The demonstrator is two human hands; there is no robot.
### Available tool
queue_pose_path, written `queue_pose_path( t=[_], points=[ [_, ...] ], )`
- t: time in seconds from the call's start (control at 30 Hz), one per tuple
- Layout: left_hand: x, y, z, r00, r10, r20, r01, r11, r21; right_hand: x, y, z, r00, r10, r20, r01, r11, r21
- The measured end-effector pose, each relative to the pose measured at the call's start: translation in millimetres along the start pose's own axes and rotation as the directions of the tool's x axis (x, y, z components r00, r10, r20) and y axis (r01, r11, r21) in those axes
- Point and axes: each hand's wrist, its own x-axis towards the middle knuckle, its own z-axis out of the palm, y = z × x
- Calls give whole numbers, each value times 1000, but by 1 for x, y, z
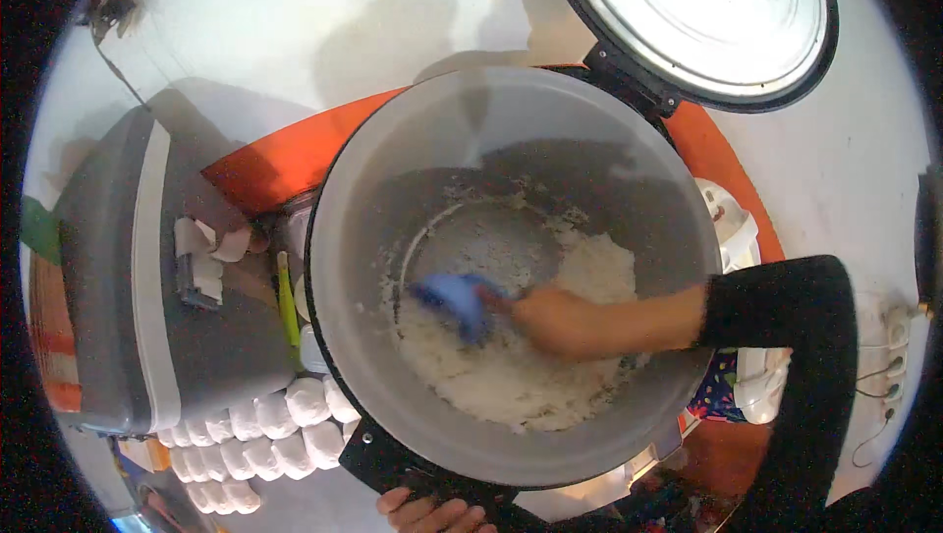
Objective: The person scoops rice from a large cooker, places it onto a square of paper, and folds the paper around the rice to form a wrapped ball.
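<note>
A large round rice cooker (516,98) with a grey inner pot stands open before me. White cooked rice (508,400) covers part of its floor, mostly along the near and right sides, with loose grains stuck to the wall. My right hand (560,315) reaches in from the right and grips a blue scoop or paddle (457,301), blurred by motion, over the rice. At the bottom edge, the fingers of my left hand (435,512) curl at the cooker's black front handle (420,478); the rest of that hand is out of view.
The cooker's round metal lid (707,17) is raised at the upper right. On the left are a large grey box (221,334), a yellow-green utensil (287,304) and rows of white rounded bundles (272,419). Power sockets (895,363) with cords line the right wall.
</note>
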Motion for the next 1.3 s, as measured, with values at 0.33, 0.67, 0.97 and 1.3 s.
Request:
queue_pose_path(
  t=[0.33, 0.67, 0.97, 1.3],
  points=[
    [7, -16, 1, 989, 144, 12, -144, 989, -39, -8, 21, -49, 903, -414, 116, 430, 863, -265],
    [-1, -15, -3, 996, 76, 37, -74, 996, -59, -9, 4, -44, 906, -372, 204, 350, 927, 137],
    [10, -2, -9, 997, -29, 78, 28, 999, 22, -43, -33, -93, 856, -412, 314, 507, 790, -344],
    [3, -1, 6, 992, -125, 16, 125, 992, -16, -110, -59, -61, 964, -196, 181, 225, 962, -155]
  ],
)
